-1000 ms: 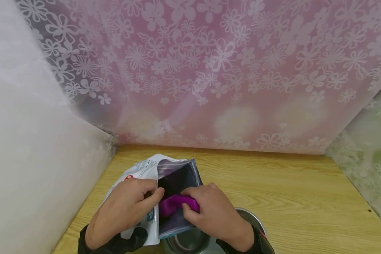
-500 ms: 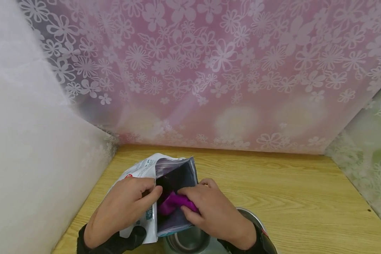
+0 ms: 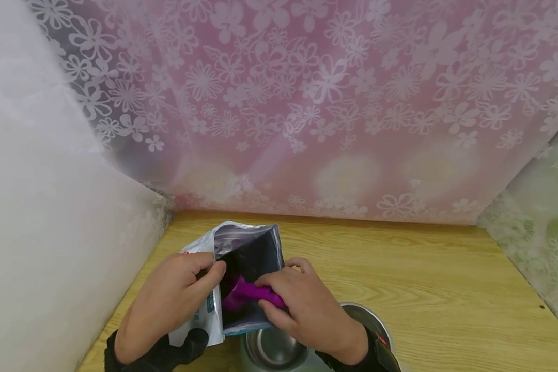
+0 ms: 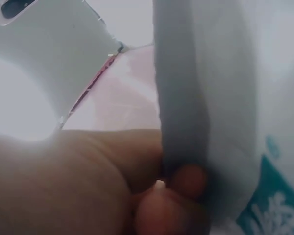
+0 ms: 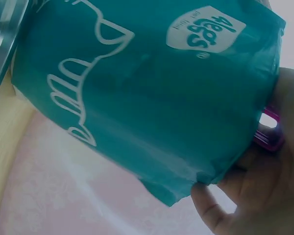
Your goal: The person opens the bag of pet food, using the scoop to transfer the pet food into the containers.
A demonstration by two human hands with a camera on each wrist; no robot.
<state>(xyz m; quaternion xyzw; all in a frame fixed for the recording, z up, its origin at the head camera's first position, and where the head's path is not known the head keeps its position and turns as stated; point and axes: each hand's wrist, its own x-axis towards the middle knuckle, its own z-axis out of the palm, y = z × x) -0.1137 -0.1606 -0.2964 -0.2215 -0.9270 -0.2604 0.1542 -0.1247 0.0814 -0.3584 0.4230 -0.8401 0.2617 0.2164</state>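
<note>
A pet food bag (image 3: 253,253), white and teal outside with a dark inside, stands tilted with its mouth open towards me. My left hand (image 3: 172,297) pinches the bag's near left edge between thumb and fingers; its grip also shows in the left wrist view. Inside the mouth lies a purple scoop (image 3: 246,292), its head partly in shadow. My right hand (image 3: 307,310) grips the scoop's handle. In the right wrist view a fingertip (image 5: 203,200) touches the rim of the bag, and a bit of the purple handle (image 5: 269,137) shows. What lies deeper in the bag is hidden.
A round metal bowl (image 3: 279,349) in a pale holder sits below the bag's mouth. Another metal rim (image 3: 369,318) shows behind my right wrist. The wooden table (image 3: 428,279) meets a flowered pink curtain (image 3: 307,129) at the back and a white sheet (image 3: 51,232) at left.
Both hands and the bag have shifted a little left and up. The scoop has moved left with them, its handle showing more plainly. More of the metal bowl is uncovered.
</note>
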